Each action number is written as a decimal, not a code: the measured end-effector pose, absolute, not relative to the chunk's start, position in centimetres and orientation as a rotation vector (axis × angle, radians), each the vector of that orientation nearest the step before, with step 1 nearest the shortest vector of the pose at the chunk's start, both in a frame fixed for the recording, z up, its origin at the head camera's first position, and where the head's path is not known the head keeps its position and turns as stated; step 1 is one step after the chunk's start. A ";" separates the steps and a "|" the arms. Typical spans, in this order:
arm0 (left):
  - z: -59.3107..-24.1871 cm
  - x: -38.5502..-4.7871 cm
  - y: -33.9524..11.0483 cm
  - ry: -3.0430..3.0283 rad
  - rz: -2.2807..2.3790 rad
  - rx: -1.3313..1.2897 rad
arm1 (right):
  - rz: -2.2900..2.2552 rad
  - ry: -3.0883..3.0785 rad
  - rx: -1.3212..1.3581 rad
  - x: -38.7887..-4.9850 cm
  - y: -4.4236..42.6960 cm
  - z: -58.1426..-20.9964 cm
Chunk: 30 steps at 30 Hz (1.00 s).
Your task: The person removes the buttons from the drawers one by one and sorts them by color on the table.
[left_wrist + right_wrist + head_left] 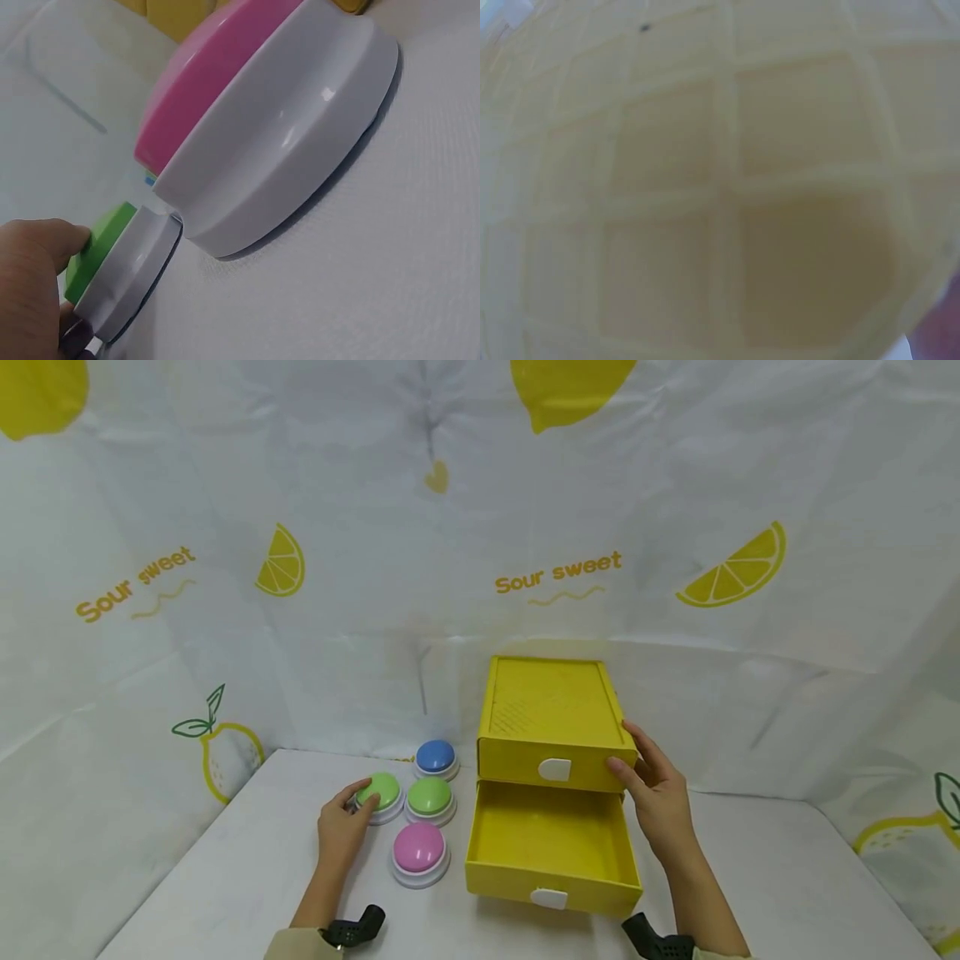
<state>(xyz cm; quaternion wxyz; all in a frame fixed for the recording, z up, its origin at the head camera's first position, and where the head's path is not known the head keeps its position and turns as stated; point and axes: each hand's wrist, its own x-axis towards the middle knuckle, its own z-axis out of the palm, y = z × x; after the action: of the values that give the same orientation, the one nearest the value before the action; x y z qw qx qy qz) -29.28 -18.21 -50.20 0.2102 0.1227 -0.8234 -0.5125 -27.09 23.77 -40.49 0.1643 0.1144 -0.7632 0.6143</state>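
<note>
Fingers and thumb of the left hand (pixel 341 827) were clamped on the left green push button (pixel 384 788), which sat on the white table (pixel 772 877), the closest of four to the table's left edge. Just beside it, to the right, stood the right green push button (pixel 430 796). Behind this one, towards the table's back edge, was the blue push button (pixel 435 756); in front, nearer the table's front, was the pink push button (pixel 418 847). All four had white round bases.

Right of the buttons, the yellow two-drawer cabinet (pixel 555 693) stood near the back edge. Its lower drawer (pixel 502 882) was pulled out towards the person, while the upper drawer (pixel 517 761) was in. The right hand (pixel 663 802) gripped the cabinet's upper front right corner, thumb on the front and fingers at the side, thumb and fingers apart with the corner between them. The right wrist view showed a blurred yellow grid panel (pixel 810 112) close up. A lemon-printed cloth (pixel 375 677) hung behind the table.
</note>
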 end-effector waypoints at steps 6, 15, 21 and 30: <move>-51.0 -29.2 -18.4 -2.351 -1.391 0.238 | 1.768 -2.155 0.337 -27.1 23.7 -40.5; -51.5 -29.4 -18.6 -2.377 -1.327 0.170 | 1.783 -2.153 0.300 -27.1 23.5 -40.6; -51.2 -29.5 -18.2 -2.409 -1.269 0.197 | 1.764 -2.168 0.273 -27.1 23.5 -40.7; -51.3 -29.8 -17.5 -2.391 -1.259 0.191 | 1.759 -2.157 0.301 -27.3 23.6 -40.7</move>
<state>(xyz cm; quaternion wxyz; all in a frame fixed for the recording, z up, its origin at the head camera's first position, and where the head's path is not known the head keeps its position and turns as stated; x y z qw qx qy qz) -29.76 -17.45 -51.27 0.2145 0.0687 -0.8621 -0.4540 -27.28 23.61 -40.67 0.1704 0.1061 -0.7592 0.6192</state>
